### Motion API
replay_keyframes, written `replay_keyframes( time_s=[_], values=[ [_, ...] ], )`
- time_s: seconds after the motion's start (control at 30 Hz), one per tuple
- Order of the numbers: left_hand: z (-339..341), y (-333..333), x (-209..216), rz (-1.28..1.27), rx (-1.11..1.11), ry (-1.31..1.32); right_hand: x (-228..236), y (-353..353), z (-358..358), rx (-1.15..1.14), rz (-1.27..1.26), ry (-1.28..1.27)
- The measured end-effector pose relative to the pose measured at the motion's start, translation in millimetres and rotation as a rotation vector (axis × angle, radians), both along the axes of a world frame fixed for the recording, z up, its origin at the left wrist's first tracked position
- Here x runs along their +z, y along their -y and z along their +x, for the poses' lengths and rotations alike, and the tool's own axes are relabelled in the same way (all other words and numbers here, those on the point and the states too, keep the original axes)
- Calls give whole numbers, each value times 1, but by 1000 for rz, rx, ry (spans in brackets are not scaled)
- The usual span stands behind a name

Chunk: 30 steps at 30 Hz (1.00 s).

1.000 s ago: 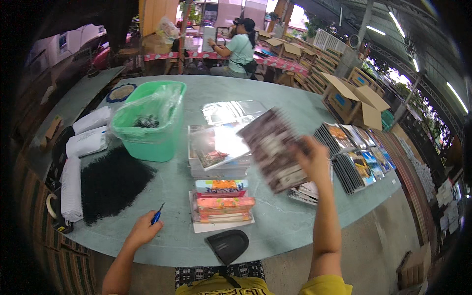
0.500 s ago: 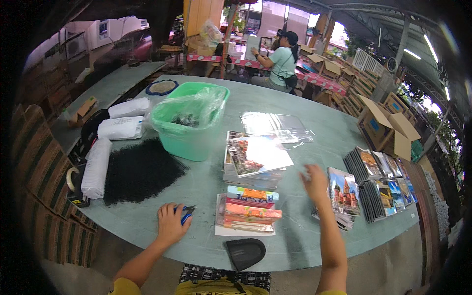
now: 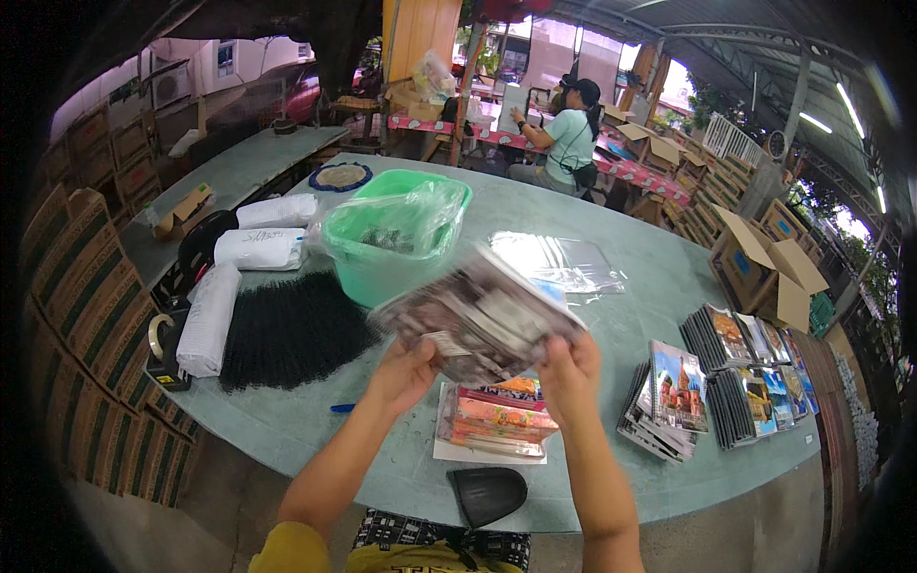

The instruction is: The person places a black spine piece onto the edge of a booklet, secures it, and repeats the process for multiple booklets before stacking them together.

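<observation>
A stack of loose printed sheets (image 3: 482,315) with dark pictures is held tilted over the table, smeared by motion. My left hand (image 3: 403,372) is closed on its near left corner, and my right hand (image 3: 573,371) grips the right edge. Below the stack, red and orange packets (image 3: 504,418) stand on a white board. A blue-handled tool (image 3: 342,408) lies beside my left forearm, partly hidden. Near the table's front edge rests a black rounded tray-like piece (image 3: 489,495). Spiral-bound booklets (image 3: 680,382) with a colourful building on top lie right of my right hand.
A green bin (image 3: 392,277) with clear plastic stands behind the stack. Black thin strands (image 3: 296,329) and white wrapped rolls (image 3: 208,320) lie left. Clear sheets (image 3: 559,260), more booklets (image 3: 740,368) and an open carton (image 3: 764,263) are right. A person (image 3: 573,138) sits beyond.
My left hand has let go of the blue-handled tool on the table. Both hands have come together and lifted the printed sheets from the pile in the middle.
</observation>
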State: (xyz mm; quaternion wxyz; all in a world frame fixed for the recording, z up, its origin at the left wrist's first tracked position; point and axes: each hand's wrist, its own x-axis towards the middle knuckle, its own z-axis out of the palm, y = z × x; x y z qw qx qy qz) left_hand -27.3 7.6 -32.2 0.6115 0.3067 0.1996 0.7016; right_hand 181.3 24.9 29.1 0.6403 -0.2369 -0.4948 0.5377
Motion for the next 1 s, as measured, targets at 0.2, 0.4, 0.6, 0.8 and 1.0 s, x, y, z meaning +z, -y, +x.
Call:
replay_keyframes(
  time_s=[0.2,0.4,0.6,0.8,1.0],
  values=[
    [14,-16,7,-4,-77,-570,-64,18,107,-156,-49,426],
    [16,7,-45,248,294,-1241,-95,22,80,-233,-32,401],
    [-81,41,-16,-14,335,-1521,-90,9,48,-555,-32,351],
    [-265,89,-89,-854,1067,-1953,-83,-6,28,-480,-121,287],
    [-254,61,-73,-1031,639,-1792,-82,8,43,-543,-54,397]
  ],
)
